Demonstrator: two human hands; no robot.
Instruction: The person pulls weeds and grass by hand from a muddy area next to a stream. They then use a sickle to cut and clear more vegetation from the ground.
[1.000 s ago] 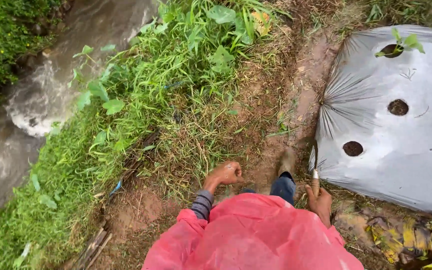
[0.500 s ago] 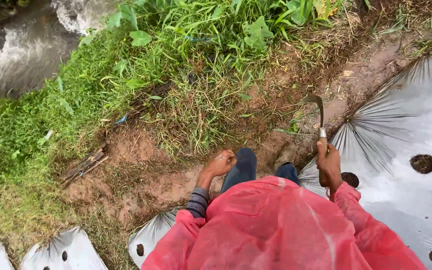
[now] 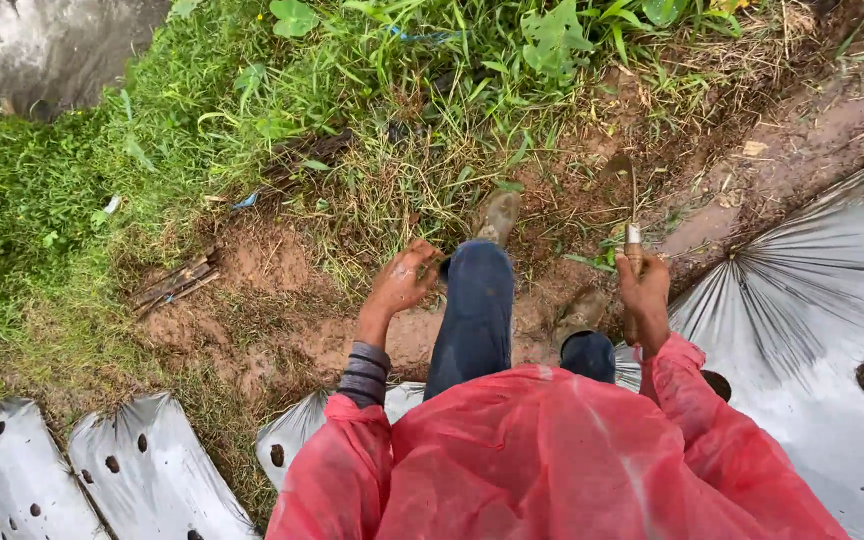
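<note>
The right hand (image 3: 645, 290) was clamped around the handle of a thin, wooden-handled metal sickle (image 3: 633, 240), its blade pointing away over the muddy brown dirt path (image 3: 282, 330). The left hand (image 3: 404, 280) hung loosely curled and held nothing, its muddy fingers just beside the raised knee in dark blue trousers (image 3: 477, 300). Compared with 0.5 s earlier, the left leg had stepped forward toward the grass (image 3: 252, 110), and the silver plastic mulch sheet (image 3: 812, 290) lay right of the sickle.
</note>
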